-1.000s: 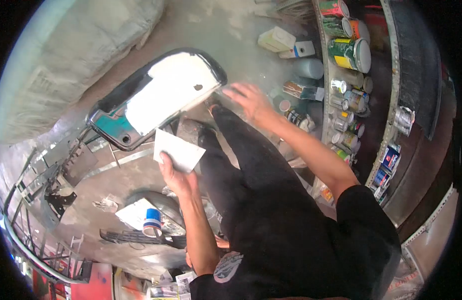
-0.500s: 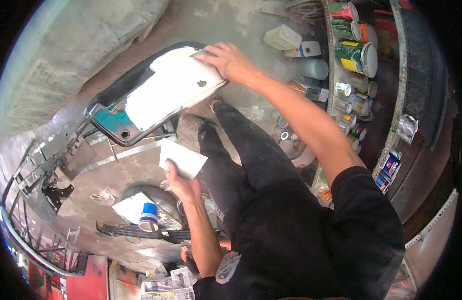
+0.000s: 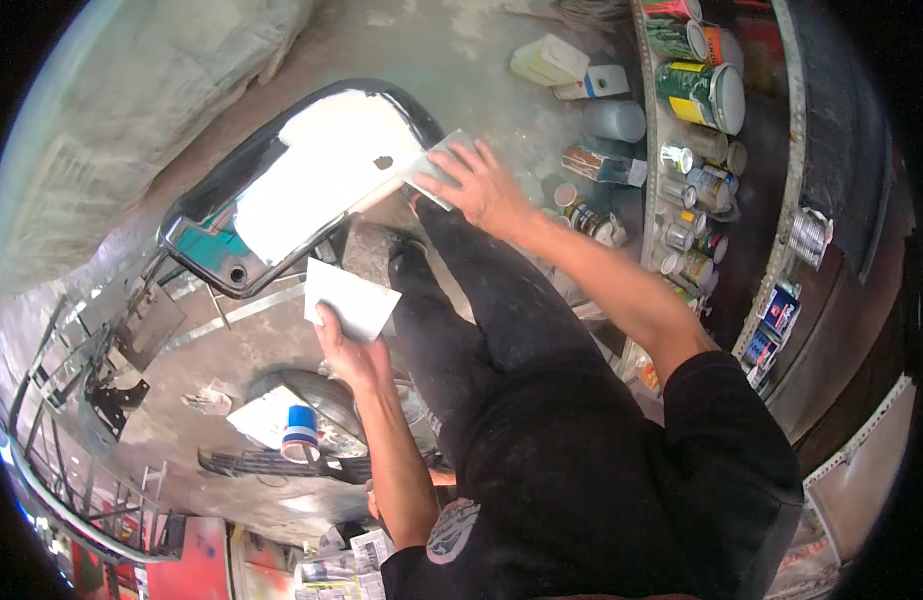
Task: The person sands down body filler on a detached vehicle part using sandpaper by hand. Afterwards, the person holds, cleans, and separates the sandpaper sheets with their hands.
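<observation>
Wearing a black shirt [image 3: 581,500] with a grey patch [image 3: 452,530], whose writing I cannot read, I grip a white card [image 3: 349,298] between the thumb and fingers of my left hand [image 3: 353,355], apart from the panel. My right hand [image 3: 481,188] has its fingers spread over a grey sheet [image 3: 421,170] at the right end of the panel [image 3: 321,160], which lies before me, white with black border and teal at the other end. Half a second ago this hand was on the panel's upper right edge; now it is lower, and the sheet shows beneath it. A blue-and-white tub [image 3: 300,430] is farther left. On the right, the shelf has a green can [image 3: 696,95] with yellow label and a blue box [image 3: 778,312]; their letters are too small for reading.
</observation>
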Motion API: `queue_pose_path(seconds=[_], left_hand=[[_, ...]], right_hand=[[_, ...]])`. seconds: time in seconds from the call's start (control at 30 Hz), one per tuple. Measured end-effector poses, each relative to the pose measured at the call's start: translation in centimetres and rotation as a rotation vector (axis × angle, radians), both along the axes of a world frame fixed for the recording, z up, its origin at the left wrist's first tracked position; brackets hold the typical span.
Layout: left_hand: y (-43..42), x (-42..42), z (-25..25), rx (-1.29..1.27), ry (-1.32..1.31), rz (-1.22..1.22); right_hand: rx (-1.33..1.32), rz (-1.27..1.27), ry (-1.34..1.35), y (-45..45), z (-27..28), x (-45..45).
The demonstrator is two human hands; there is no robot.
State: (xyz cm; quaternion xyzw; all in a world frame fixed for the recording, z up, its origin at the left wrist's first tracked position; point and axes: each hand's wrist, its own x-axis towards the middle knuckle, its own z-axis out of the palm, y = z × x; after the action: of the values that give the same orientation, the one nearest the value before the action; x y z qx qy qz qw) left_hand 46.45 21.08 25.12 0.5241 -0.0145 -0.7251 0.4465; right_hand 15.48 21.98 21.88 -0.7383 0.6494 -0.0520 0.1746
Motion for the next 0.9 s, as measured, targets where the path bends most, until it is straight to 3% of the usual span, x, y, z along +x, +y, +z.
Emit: queue_pose_path(seconds=[0.1, 0.17, 0.2, 0.27, 0.33, 0.43, 0.47, 0.53, 0.67, 0.77, 0.83, 0.9], left_hand=[[-0.4, -1.5, -0.6, -0.010, 0.014, -0.007], [-0.6, -3.2, -1.0, -0.018, 0.044, -0.014], [-0.5, -4.1, -1.2, -0.020, 0.062, -0.020], [-0.3, -5.9, -1.3, 0.044, 0.091, -0.027], [-0.8, -7.2, -0.2, 0.032, 0.146, 0.003], [-2.8, -7.7, 3.4, -0.018, 0.191, 0.051], [-3.4, -7.4, 3.9, -0.021, 0.189, 0.065], [-4.3, -5.9, 4.2, -0.117, 0.045, 0.044], [-4.4, -3.3, 4.0, -0.132, 0.059, 0.075], [-3.1, -1.5, 3.8, -0.096, 0.054, 0.109], [-1.6, -0.4, 3.4, -0.068, 0.035, 0.133], [-0.6, 0.4, 3.0, -0.041, 0.012, 0.130]], right_hand=[[0.081, 0.020, 0.001, 1.0, 2.8, 0.5], [0.111, -0.225, -0.546, 1.4, 4.8, 1.6], [0.112, -0.220, -0.551, 1.1, 6.9, 2.4], [0.056, -0.236, -0.891, 0.2, 11.5, 4.0], [0.043, -0.177, -0.883, 0.5, 11.5, 4.5], [0.036, -0.058, -0.443, 1.7, 9.9, 3.1], [0.038, -0.043, -0.445, 1.8, 9.9, 2.3], [0.175, -0.307, -0.469, 0.4, 11.5, 1.4], [0.266, -0.514, -0.383, -4.2, 9.4, -1.7], [0.258, -0.375, -0.474, -6.1, 6.2, -3.0], [0.476, -0.694, -0.729, -7.3, 6.2, -2.0], [0.498, -0.732, -0.754, -8.0, 6.3, -1.2]])
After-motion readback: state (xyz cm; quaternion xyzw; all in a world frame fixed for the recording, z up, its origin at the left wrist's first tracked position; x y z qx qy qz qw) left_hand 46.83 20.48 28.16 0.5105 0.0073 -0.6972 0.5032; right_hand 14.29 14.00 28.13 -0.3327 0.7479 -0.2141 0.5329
